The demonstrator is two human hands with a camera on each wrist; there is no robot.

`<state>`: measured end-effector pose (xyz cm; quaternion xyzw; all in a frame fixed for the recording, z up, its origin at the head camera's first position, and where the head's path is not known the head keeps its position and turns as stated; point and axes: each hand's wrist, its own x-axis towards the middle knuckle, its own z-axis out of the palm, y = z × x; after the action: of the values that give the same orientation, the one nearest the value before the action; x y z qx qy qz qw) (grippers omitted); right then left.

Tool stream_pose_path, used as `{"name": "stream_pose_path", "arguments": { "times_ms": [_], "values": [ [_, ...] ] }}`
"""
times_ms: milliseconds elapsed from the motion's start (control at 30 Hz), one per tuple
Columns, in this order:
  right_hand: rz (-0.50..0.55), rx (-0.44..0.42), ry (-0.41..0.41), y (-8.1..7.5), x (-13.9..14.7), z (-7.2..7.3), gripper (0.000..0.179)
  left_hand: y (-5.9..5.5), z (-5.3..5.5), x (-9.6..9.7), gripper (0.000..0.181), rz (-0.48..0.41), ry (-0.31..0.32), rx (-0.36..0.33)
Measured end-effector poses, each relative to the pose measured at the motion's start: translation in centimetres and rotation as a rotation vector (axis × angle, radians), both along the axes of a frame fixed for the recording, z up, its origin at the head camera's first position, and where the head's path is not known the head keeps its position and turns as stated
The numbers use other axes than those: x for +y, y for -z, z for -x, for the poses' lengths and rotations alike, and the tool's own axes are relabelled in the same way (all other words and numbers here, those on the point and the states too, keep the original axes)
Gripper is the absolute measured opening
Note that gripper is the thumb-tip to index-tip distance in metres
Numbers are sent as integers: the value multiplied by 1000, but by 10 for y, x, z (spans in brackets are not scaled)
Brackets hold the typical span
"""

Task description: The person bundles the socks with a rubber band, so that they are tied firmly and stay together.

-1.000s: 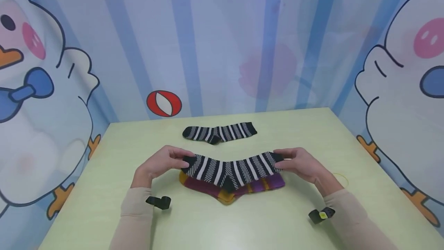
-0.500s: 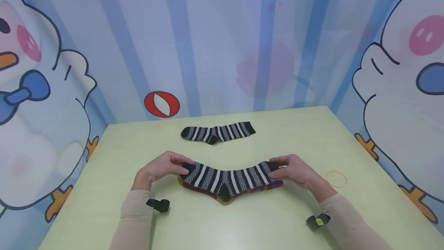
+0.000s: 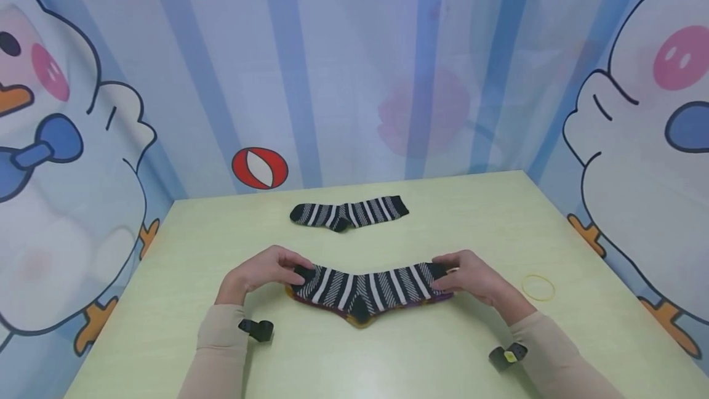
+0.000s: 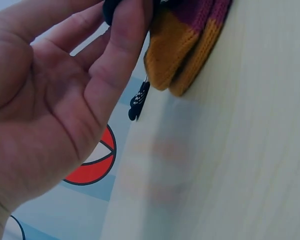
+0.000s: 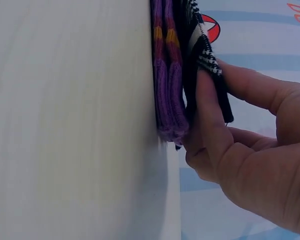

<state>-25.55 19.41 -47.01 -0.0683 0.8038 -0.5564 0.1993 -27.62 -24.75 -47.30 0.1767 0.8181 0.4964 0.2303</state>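
Between my hands a black-and-white striped sock (image 3: pixel 382 288) lies stretched out over a pair of purple, maroon and mustard socks (image 5: pixel 169 95). Only the lower edge of that pair shows in the head view. My left hand (image 3: pixel 271 270) pinches the black toe end. The right hand (image 3: pixel 468 276) pinches the black cuff end between thumb and fingers. In the left wrist view, the mustard toes (image 4: pixel 172 55) of the two lower socks sit stacked just beyond my left fingers. A second striped sock (image 3: pixel 354 213) lies flat farther back.
A thin yellow rubber band (image 3: pixel 538 287) lies on the pale table (image 3: pixel 365 365), right of my right hand. The fabric backdrop (image 3: pixel 354 79) with printed ducks rises along the table's back and sides.
Both hands have lowered the striped sock toward me onto the coloured pair, covering more of it. The right forearm has shifted slightly left, showing more of the rubber band. The far sock stays put.
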Motion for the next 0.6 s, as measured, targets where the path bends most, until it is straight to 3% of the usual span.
{"name": "stream_pose_path", "arguments": {
  "times_ms": [300,600],
  "values": [
    [-138,65,-3,1,-2,2,66,-1,2,5,29,43,-52,-3],
    [-226,131,-22,-1,-2,2,68,-4,-3,6,33,44,-75,-13]
  ]
}}
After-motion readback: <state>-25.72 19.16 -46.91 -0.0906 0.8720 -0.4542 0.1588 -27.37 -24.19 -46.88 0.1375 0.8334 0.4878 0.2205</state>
